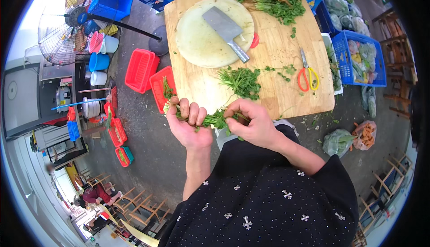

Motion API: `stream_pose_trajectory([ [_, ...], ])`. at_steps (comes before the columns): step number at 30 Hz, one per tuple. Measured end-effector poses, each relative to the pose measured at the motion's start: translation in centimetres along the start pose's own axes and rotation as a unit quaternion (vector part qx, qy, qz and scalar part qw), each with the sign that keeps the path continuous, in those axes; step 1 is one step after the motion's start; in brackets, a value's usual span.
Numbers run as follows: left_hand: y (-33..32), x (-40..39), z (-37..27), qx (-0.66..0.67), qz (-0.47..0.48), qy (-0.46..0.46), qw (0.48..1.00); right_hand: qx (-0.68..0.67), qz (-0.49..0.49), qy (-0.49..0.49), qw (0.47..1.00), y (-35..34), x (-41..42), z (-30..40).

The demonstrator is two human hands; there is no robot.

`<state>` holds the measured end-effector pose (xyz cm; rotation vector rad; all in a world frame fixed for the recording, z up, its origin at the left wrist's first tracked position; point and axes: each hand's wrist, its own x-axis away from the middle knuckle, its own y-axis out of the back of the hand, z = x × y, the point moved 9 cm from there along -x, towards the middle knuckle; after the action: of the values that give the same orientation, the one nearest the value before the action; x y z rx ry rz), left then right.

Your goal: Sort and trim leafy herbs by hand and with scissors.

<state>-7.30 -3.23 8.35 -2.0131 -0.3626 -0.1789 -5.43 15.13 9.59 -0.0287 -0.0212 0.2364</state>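
Note:
My left hand (189, 122) is closed around a bunch of cilantro (215, 120), its pale stem ends poking out by the thumb. At the leafy end, the thumb and fingers of my right hand (250, 121) pinch some thin stems. Both hands are above the near edge of a wooden table (278, 52). Just beyond them lies a loose pile of cilantro (240, 81). A cleaver (223, 23) rests on a round cutting board (191, 42), and scissors (307, 72) with red and yellow handles lie to the right. A larger heap of cilantro (272, 2) covers the far right corner.
Left of the table sit red plastic baskets (142, 69), one (161, 86) holding some greens, and a standing fan (79, 17). On the right are a blue crate (346, 59) of bagged vegetables and a bag of carrots (366, 136). People (97, 195) sit far off at lower left.

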Motion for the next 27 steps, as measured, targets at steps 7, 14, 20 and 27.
stream_pose_trajectory([
  [7, 0.2, 0.4, -0.4, -0.059, -0.074, -0.063, 0.994, -0.189, 0.070, -0.188, 0.961, -1.5, 0.2, -2.9],
  [14, 0.8, 0.5, -0.1, -0.025, -0.088, -0.018, 0.996, -0.240, 0.077, -0.238, 0.938, -2.3, 0.1, -4.5],
  [20, 0.9, 0.1, 0.8, -0.012, -0.058, 0.079, 0.995, -0.241, 0.085, -0.180, 0.950, -2.3, -0.4, -4.8],
  [27, 1.3, 0.4, 0.4, -0.059, -0.086, 0.037, 0.994, -0.186, 0.042, -0.163, 0.968, -1.8, -0.4, -4.0],
])
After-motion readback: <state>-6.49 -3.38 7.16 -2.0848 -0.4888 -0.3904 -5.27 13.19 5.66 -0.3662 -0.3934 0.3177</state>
